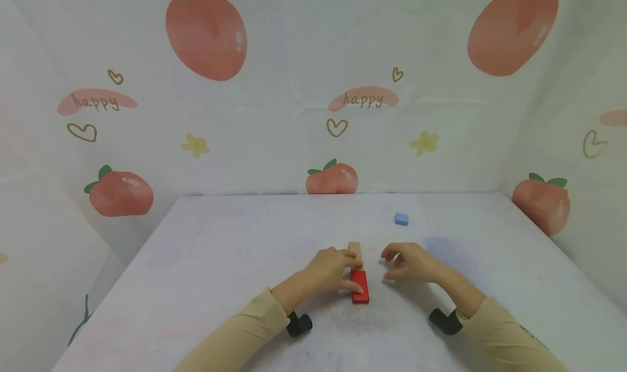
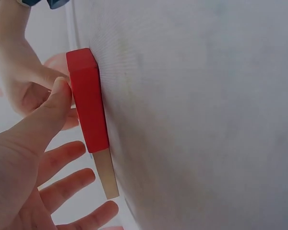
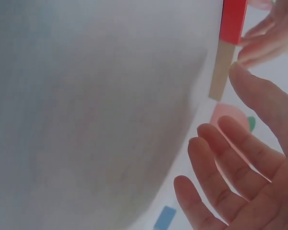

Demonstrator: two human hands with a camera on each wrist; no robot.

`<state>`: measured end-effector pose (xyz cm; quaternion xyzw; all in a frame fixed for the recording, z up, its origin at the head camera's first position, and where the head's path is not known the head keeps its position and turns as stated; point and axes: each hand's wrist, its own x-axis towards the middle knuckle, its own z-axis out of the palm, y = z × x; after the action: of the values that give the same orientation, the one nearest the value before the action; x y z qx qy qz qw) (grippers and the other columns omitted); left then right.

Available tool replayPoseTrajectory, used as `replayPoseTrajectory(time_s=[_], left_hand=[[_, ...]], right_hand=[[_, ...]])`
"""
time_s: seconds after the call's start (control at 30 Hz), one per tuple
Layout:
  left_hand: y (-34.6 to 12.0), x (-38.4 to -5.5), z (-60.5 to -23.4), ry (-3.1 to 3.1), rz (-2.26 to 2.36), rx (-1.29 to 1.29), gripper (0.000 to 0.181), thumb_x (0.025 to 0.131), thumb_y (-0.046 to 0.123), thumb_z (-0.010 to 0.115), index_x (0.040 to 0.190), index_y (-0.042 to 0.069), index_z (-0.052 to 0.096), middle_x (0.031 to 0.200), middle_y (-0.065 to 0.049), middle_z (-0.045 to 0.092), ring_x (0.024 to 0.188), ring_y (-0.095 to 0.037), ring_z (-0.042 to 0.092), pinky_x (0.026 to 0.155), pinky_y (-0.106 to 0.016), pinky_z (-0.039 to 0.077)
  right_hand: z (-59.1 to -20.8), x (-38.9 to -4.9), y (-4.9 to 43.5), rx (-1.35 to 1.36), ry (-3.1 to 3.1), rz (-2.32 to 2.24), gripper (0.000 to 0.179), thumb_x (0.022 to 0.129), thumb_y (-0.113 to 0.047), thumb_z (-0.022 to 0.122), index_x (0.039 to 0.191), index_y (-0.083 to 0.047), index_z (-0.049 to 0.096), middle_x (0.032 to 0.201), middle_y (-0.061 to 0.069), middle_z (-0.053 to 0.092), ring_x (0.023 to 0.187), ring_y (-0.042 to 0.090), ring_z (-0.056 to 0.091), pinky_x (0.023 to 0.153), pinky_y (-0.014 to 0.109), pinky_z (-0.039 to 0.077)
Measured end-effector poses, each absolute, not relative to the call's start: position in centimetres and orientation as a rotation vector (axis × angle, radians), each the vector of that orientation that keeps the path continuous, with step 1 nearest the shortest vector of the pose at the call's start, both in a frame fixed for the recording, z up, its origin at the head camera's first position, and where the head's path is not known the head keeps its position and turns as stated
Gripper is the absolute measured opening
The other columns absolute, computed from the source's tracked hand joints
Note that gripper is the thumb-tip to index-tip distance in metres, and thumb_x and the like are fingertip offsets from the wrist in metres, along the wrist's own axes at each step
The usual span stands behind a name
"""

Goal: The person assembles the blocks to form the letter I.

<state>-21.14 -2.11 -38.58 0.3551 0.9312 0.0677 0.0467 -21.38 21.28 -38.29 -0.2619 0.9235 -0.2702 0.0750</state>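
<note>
A red rectangular block (image 1: 360, 278) lies flat on the white table, end to end with a plain wooden block (image 1: 355, 247) beyond it. From the left, my left hand (image 1: 327, 272) reaches over the pair. Its thumb tip rests at the red block (image 2: 90, 108), and its spread fingers hover by the wooden block (image 2: 106, 175), not curled round either one. On the other side, my right hand (image 1: 412, 263) is held above the table, apart from the blocks. Loosely bent fingers (image 3: 225, 177) and thumb hold nothing there.
A small blue block (image 1: 401, 219) sits farther back, right of the row. White cloth walls (image 1: 274, 138) with printed fruit close in the table's back and sides. Black wrist devices, one left (image 1: 299, 325) and one right (image 1: 444, 322), hang below the sleeves.
</note>
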Motion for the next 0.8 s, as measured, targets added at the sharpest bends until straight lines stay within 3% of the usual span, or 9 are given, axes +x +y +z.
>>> replayPoseTrajectory(time_s=[0.3, 0.8], left_hand=[[-2.1, -20.8, -38.4, 2.820, 0.254, 0.988, 0.056, 0.077, 0.054, 0.067, 0.126, 0.029, 0.060, 0.134, 0.004, 0.056, 0.117, -0.021, 0.056, 0.095, -0.031, 0.044], [-2.1, -20.7, -38.7, 2.844, 0.275, 0.960, 0.054, 0.076, 0.053, 0.069, 0.124, 0.029, 0.061, 0.133, 0.005, 0.056, 0.111, -0.020, 0.057, 0.086, -0.028, 0.045]], right_hand=[[-38.4, -22.1, 22.1, -0.694, 2.780, -0.829, 0.034, 0.074, -0.020, 0.077, 0.100, -0.002, 0.063, 0.094, 0.007, 0.066, 0.081, 0.016, 0.060, 0.072, 0.025, 0.051], [-38.4, -23.7, 23.7, -0.614, 2.853, -0.851, 0.032, 0.076, -0.018, 0.075, 0.099, 0.001, 0.063, 0.093, 0.013, 0.067, 0.078, 0.018, 0.063, 0.072, 0.030, 0.054]])
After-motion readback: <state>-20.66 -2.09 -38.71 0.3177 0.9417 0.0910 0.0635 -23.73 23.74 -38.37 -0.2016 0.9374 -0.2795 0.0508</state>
